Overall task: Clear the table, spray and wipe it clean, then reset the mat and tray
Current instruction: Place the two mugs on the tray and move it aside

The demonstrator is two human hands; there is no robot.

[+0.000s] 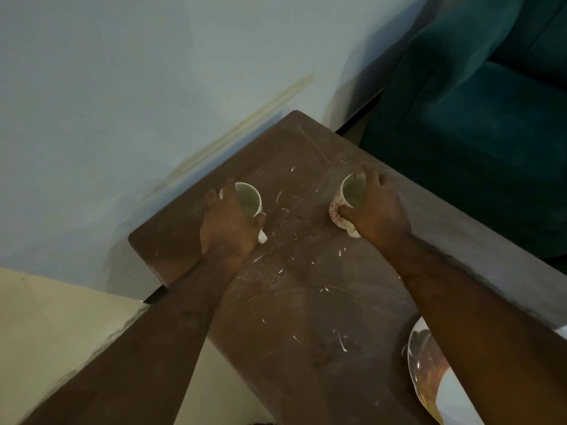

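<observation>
With the left hand (228, 223) curled round the left cup (250, 199) and the right hand (376, 213) round the right cup (352, 191), both well beyond the plate (429, 363) at the speckled worktop (306, 302), raise them straight up and level so no dregs spill.

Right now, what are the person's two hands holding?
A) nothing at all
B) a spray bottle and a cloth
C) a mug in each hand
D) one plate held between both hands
C: the left hand has its fingers curled round the left mug, and the right hand grips the red-patterned mug, over the brown table.
</observation>
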